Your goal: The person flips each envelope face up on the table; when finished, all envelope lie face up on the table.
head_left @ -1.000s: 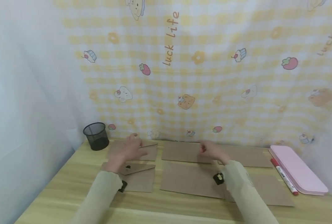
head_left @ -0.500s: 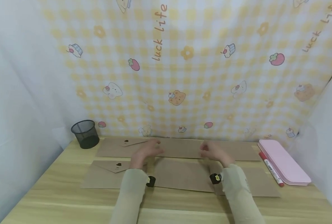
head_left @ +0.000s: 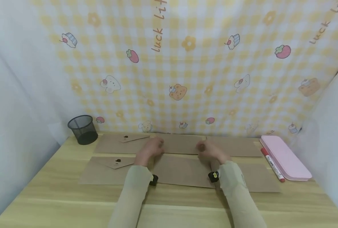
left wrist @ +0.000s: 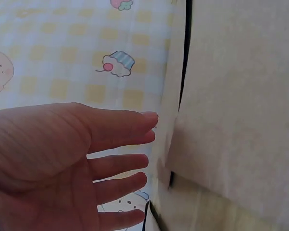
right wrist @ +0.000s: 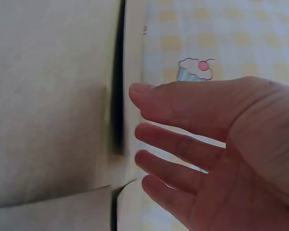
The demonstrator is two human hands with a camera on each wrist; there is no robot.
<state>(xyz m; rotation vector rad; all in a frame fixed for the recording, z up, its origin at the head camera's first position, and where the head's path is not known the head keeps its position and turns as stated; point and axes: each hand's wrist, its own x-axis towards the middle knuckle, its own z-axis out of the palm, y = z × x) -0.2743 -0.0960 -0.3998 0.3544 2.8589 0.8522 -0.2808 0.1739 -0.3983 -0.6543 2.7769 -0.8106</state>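
Brown paper envelopes lie in two rows. Over the left end of the back middle envelope (head_left: 180, 144) is my left hand (head_left: 150, 150); my right hand (head_left: 213, 150) is over its right end. In the left wrist view, the left hand's fingers (left wrist: 120, 187) are fairly straight, with the thumb near an envelope edge and no object visible between them. Thumb and fingers (right wrist: 178, 144) of the right hand likewise extend beside a paper edge in the right wrist view, holding nothing visible. Whether either fingertip touches paper is hard to tell. The front middle envelope (head_left: 183, 172) lies below both hands.
At left, the back envelope (head_left: 114, 147) and front envelope (head_left: 106, 172) have pointed flaps with small dark prints. A black mesh pen cup (head_left: 83, 130) stands at back left. A pink case (head_left: 285, 158) and red-capped marker (head_left: 272, 165) lie at right. A checked curtain (head_left: 191, 72) hangs behind.
My left hand moved right from the left envelopes to the back middle one. The right hand stayed near its right end. The head view has shifted, and the left envelopes are now uncovered.
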